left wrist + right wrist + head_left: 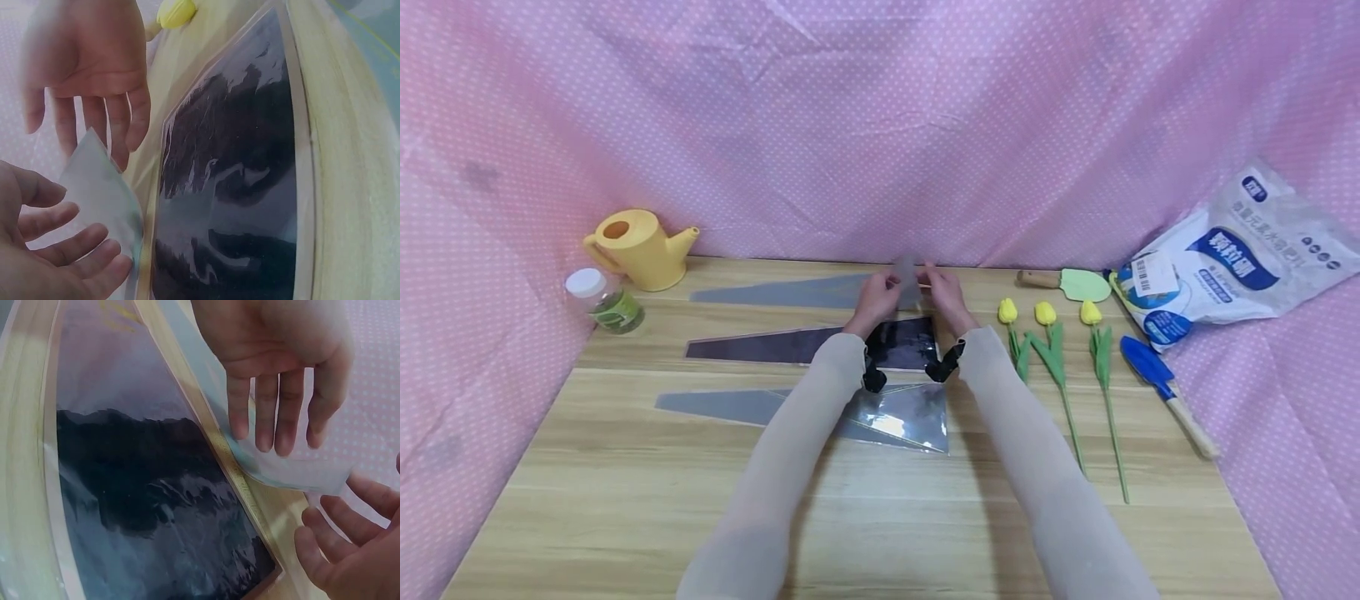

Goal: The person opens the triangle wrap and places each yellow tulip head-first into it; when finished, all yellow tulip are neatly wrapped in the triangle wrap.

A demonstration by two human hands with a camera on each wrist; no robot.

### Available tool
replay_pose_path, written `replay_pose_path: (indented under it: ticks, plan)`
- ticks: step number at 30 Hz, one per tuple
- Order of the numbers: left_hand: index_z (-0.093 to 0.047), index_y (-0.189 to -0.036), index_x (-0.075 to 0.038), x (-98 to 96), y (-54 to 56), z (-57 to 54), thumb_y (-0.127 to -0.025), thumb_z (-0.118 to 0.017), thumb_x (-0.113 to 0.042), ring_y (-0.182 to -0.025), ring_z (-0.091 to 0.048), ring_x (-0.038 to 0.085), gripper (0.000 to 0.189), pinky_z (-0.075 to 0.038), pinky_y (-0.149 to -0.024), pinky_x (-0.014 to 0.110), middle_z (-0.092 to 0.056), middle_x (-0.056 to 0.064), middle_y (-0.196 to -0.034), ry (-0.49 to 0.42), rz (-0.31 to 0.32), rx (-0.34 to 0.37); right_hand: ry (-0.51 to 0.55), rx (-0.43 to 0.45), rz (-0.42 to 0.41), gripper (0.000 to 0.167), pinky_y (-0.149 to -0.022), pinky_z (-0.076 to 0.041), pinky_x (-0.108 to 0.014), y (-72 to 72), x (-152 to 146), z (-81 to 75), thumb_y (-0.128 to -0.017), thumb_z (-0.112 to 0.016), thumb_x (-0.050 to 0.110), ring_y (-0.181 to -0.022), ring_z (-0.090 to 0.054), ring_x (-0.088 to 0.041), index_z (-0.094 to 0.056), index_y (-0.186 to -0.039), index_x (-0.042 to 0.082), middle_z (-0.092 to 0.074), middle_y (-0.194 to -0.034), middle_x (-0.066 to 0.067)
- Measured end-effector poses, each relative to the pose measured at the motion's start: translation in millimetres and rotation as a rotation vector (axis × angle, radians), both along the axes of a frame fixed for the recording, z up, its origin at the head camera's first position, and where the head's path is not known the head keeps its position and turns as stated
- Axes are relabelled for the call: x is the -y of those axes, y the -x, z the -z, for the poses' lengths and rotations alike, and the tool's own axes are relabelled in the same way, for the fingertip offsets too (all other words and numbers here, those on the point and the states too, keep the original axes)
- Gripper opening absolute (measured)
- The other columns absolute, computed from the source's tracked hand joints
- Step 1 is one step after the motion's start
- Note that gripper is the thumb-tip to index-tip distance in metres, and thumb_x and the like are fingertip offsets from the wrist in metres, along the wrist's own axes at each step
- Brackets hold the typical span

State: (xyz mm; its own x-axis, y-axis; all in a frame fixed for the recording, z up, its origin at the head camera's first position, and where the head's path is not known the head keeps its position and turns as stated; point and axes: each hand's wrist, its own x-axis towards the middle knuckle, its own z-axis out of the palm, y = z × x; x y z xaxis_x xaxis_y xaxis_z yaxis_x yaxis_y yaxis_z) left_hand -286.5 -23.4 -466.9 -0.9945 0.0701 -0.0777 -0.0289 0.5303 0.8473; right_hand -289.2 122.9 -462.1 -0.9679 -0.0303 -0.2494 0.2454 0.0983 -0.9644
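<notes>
Three tapered plastic sleeves lie side by side on the table. The wide end of the far, greyish translucent sleeve (820, 292) is bent up between both hands. My left hand (876, 302) touches that raised end from the left, its fingers loosely extended in the right wrist view. Across from it, my right hand (947, 296) has a fingertip at the sleeve's corner (325, 475), with the other fingers relaxed and apart. Just below the hands lies the dark sleeve (767, 346), glossy and wrinkled. The near clear-grey sleeve (722, 406) is partly hidden by the left forearm.
A yellow watering can (651, 254) and a white-capped bottle (617, 308) stand back left. Right of the hands are yellow tulips (1101, 350), a green trowel (1082, 285), a blue trowel (1146, 367) and a printed bag (1247, 258). A pink dotted cloth (865, 133) hangs behind.
</notes>
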Motion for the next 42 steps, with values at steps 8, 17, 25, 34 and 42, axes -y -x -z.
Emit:
replay_pose_path:
  ticks: [8,17,25,34,42]
  plan:
    - [-0.068,-0.113,-0.003,2.8,0.5,-0.2,-0.096,-0.058,-0.026,-0.106,-0.067,0.031,0.030,-0.054,-0.092,0.041,-0.071,0.017,-0.114,-0.044,-0.027,0.017,0.061,0.049,-0.050,0.057,-0.088,-0.054,-0.033,0.1,4,-2.9,-0.109,-0.029,0.042,-0.126,-0.060,-0.033,-0.056,-0.138,0.000,-0.057,-0.143,-0.020]
    - [-0.072,-0.104,-0.002,6.1,0.8,2.6,-0.091,-0.069,-0.036,-0.101,-0.065,0.029,0.036,-0.052,-0.086,0.037,-0.072,0.016,-0.109,-0.069,-0.035,0.022,0.137,0.114,-0.057,0.060,-0.096,-0.057,-0.037,0.6,7,-4.1,-0.108,-0.027,0.048,-0.104,-0.066,-0.015,-0.048,-0.145,0.005,-0.055,-0.147,-0.016]
    - [-0.073,-0.085,0.001,10.2,-1.3,2.9,-0.091,-0.059,-0.010,-0.071,-0.052,0.019,0.019,-0.039,-0.061,0.024,-0.063,0.006,-0.077,-0.050,-0.048,-0.022,0.182,0.156,-0.059,0.061,-0.099,-0.057,-0.041,0.7,5,-6.5,-0.108,-0.027,0.049,-0.135,-0.055,-0.035,-0.042,-0.148,0.005,-0.051,-0.150,-0.018]
    - [-0.080,-0.090,-0.001,13.9,-5.5,3.8,-0.088,-0.068,-0.010,-0.086,-0.066,0.027,0.016,-0.051,-0.072,0.029,-0.077,0.016,-0.098,-0.091,-0.127,-0.006,0.103,0.185,-0.009,0.054,-0.071,-0.055,-0.025,7.4,1,-3.6,-0.108,-0.037,0.041,-0.114,-0.065,-0.026,-0.046,-0.145,0.004,-0.056,-0.144,-0.020]
    - [-0.079,-0.083,0.000,14.7,-10.2,4.2,-0.083,-0.075,-0.015,-0.083,-0.067,0.025,0.016,-0.050,-0.066,0.026,-0.077,0.015,-0.090,-0.142,-0.201,0.027,0.023,0.177,-0.063,0.057,-0.062,-0.049,-0.023,11.9,-2,-5.1,-0.105,-0.044,0.040,-0.083,-0.062,-0.013,-0.043,-0.145,0.000,-0.058,-0.135,-0.025]
